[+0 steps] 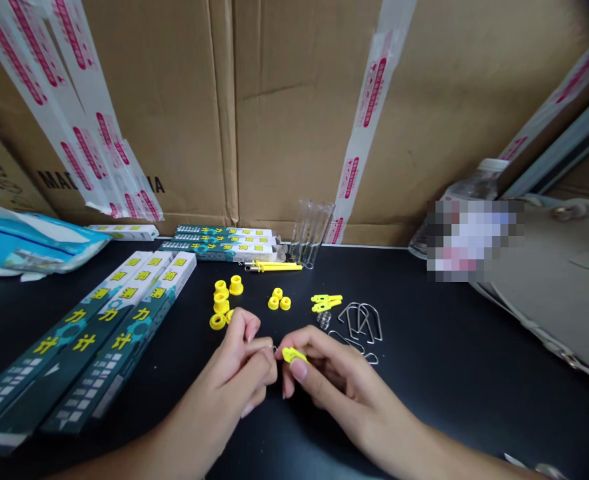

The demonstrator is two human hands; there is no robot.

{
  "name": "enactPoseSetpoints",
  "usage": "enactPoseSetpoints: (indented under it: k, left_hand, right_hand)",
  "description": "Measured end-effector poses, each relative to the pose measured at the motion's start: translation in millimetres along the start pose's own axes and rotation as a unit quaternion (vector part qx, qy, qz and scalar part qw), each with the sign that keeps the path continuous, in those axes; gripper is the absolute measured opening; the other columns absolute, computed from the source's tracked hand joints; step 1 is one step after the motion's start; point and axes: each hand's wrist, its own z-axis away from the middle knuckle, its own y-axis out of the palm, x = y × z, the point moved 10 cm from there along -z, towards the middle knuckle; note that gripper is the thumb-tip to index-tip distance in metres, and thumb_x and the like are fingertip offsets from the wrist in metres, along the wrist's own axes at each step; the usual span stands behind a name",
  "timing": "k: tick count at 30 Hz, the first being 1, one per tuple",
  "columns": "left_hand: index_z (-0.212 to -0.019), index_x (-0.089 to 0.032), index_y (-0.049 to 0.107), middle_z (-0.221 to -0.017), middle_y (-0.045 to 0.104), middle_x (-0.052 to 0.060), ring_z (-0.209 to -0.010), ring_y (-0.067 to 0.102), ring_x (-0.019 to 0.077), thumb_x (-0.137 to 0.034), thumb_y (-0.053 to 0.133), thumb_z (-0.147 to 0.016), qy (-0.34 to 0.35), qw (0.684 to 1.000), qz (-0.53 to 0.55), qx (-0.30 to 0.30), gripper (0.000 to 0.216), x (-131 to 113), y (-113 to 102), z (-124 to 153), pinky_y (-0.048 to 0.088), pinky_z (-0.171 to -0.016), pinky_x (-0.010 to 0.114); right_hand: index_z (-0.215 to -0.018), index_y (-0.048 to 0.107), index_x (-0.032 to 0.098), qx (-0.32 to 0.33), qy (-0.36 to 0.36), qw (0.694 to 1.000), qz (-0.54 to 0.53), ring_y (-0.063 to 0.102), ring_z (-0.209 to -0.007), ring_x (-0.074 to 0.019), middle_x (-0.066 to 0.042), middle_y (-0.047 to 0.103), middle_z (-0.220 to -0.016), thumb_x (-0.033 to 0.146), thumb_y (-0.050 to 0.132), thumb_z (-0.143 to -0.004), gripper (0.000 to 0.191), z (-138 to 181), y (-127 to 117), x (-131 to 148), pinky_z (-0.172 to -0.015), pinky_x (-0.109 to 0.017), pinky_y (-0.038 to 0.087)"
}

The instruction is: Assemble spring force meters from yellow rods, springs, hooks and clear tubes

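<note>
My right hand (339,373) pinches a small flat yellow plastic piece (293,355) between thumb and fingers. Close beside it, my left hand (244,373) is closed, thumb against bent fingers; a tiny metal glint shows at its fingertips, too small to name. Beyond the right hand lie two similar yellow pieces (325,303), a few small coil springs (324,320) and several bent wire hooks (362,320). Past the left hand sit several flanged yellow caps (221,303), one partly hidden by the fingers. Three smaller yellow rings (279,299) are grouped between.
Printed long boxes (139,327) lie on the black table (449,387) at left, with more boxes (219,243) behind. Clear tubes (310,233) stand near yellow rods (277,266). A plastic bottle (487,180) and grey bag (549,280) are right, a blue packet (39,240) left.
</note>
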Motion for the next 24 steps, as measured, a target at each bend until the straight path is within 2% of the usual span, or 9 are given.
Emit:
enactPoseSetpoints:
  k: [5,8,11,15,18,21,24]
  left_hand:
    - [-0.097,-0.025,0.035,-0.061,0.048,-0.011,-0.043,0.030,0.0059,-0.035,0.040,-0.102,0.008,0.997,-0.069,0.014,0.012,-0.6,-0.6,-1.9,0.024,-0.045,0.020]
    - [-0.102,-0.023,0.041,-0.069,0.056,-0.007,-0.049,0.040,0.0072,-0.045,0.044,-0.102,0.017,0.994,-0.105,0.027,0.022,-3.9,-1.5,-3.8,0.026,-0.046,0.021]
    - [-0.098,-0.021,0.046,-0.071,0.061,-0.003,-0.055,0.047,0.0096,-0.057,0.051,-0.096,0.023,0.992,-0.118,0.044,0.037,-7.3,-0.6,-5.7,0.030,-0.048,0.022]
    - [-0.089,-0.020,0.049,-0.070,0.065,-0.001,-0.050,0.045,0.0087,-0.063,0.053,-0.092,0.004,0.992,-0.112,0.051,0.044,-2.8,-1.6,-6.0,0.029,-0.047,0.022]
    - [-0.086,-0.020,0.047,-0.067,0.066,-0.001,-0.044,0.042,0.0072,-0.064,0.048,-0.095,0.000,0.991,-0.113,0.068,0.044,1.3,0.7,-4.4,0.027,-0.044,0.021]
    - [-0.095,-0.021,0.048,-0.063,0.066,-0.003,-0.040,0.040,0.0071,-0.064,0.046,-0.096,-0.011,0.992,-0.103,0.078,0.044,3.2,2.5,-2.9,0.025,-0.042,0.021]
    - [-0.103,-0.021,0.048,-0.074,0.072,0.000,-0.043,0.041,0.0066,-0.060,0.054,-0.094,-0.014,0.991,-0.098,0.086,0.041,-1.1,5.5,-1.3,0.026,-0.044,0.021]
  right_hand:
    - [-0.103,0.061,0.023,-0.012,-0.003,1.000,0.015,0.043,-0.067,-0.0103,0.004,0.056,-0.080,0.045,0.043,-0.105,0.028,1.2,-3.6,0.7,-0.058,-0.023,0.034]
    - [-0.102,0.060,0.024,-0.028,0.000,0.999,0.017,0.037,-0.061,-0.0099,0.004,0.056,-0.080,0.046,0.042,-0.105,0.029,1.2,-6.8,-1.0,-0.054,-0.023,0.032]
    - [-0.099,0.057,0.023,-0.050,-0.006,0.999,0.016,0.044,-0.063,-0.0094,0.004,0.058,-0.078,0.046,0.046,-0.104,0.026,0.8,-11.0,-2.7,-0.055,-0.021,0.034]
    - [-0.108,0.052,0.026,-0.066,-0.022,0.997,0.030,0.054,-0.061,-0.0097,0.006,0.063,-0.072,0.042,0.058,-0.099,0.019,0.1,-15.4,-2.4,-0.054,-0.020,0.038]
    - [-0.102,0.063,0.025,-0.075,-0.067,0.990,0.099,0.054,-0.060,-0.0097,0.006,0.060,-0.068,0.038,0.059,-0.098,0.013,0.7,-18.4,7.5,-0.055,-0.020,0.040]
    - [-0.091,0.069,0.022,-0.082,-0.098,0.982,0.141,0.055,-0.064,-0.0105,0.004,0.061,-0.070,0.035,0.060,-0.098,0.017,1.6,-20.0,15.3,-0.060,-0.020,0.043]
    - [-0.092,0.069,0.020,-0.092,-0.072,0.987,0.110,0.056,-0.063,-0.0101,0.002,0.065,-0.075,0.036,0.059,-0.097,0.020,-0.2,-23.3,11.5,-0.057,-0.020,0.043]
